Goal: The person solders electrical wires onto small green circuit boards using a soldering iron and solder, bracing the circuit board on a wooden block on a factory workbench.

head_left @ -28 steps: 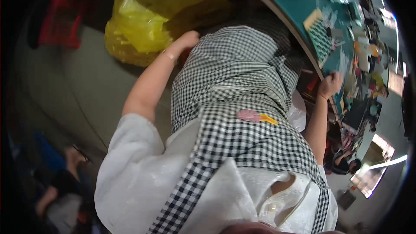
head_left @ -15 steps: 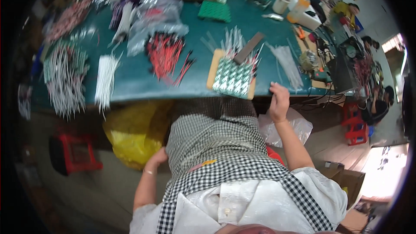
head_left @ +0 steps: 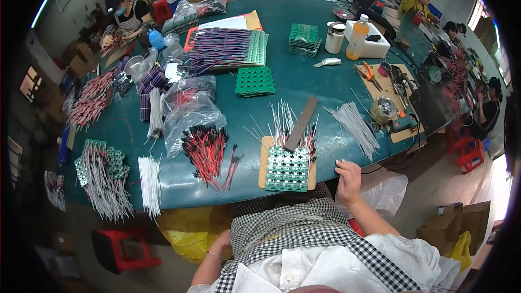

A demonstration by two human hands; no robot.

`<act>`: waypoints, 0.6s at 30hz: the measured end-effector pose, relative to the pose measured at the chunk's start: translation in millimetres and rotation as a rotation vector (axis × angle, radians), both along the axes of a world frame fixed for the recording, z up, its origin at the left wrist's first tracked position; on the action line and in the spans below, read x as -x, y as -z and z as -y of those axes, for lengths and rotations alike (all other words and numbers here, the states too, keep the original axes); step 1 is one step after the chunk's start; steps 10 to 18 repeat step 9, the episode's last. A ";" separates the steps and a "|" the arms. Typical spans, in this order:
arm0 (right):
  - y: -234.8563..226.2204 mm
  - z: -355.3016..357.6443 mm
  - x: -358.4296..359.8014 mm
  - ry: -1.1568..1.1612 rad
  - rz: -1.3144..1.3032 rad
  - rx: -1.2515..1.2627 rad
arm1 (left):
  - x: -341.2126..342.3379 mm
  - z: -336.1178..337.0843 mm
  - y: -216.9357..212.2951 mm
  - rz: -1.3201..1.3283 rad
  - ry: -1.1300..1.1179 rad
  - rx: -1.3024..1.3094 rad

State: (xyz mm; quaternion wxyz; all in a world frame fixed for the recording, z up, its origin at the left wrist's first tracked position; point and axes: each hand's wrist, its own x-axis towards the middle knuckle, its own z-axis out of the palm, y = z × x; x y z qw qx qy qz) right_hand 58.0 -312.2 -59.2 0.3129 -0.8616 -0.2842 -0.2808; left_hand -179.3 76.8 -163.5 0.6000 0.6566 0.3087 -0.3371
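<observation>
At the table's front edge, my right hand (head_left: 349, 182) rests its fingertips, fingers loosely stretched, with nothing in it. My left hand (head_left: 223, 240) hangs low beside my checked apron (head_left: 293, 222), its fingers hidden. Between and beyond my hands, a green circuit board panel (head_left: 287, 171) lies on a tan backing board (head_left: 265, 163). White, red and black wires (head_left: 282, 119) stick out past its far side. A flat brown strip (head_left: 302, 123) lies slanted across the panel's far edge. Right of it, nearest my right hand, is a bundle of pale wires (head_left: 355, 129).
Red-black wires (head_left: 205, 152), white wires (head_left: 149, 182) and wired boards (head_left: 103, 173) lie to the left. Bare green boards (head_left: 255, 80) are farther back. Tools (head_left: 399, 84), a bottle (head_left: 357, 38) and a jar (head_left: 335, 38) stand right. A red stool (head_left: 130, 249) is below left; other people sit around.
My view has tilted up, so the table sits lower in the picture and more of the room shows. My right hand stays at the table edge and my left hand stays low.
</observation>
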 end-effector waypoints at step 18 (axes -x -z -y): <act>8.1 0.4 -12.2 -0.033 0.012 -0.011 | 20.2 -27.8 117.6 0.195 0.442 -0.292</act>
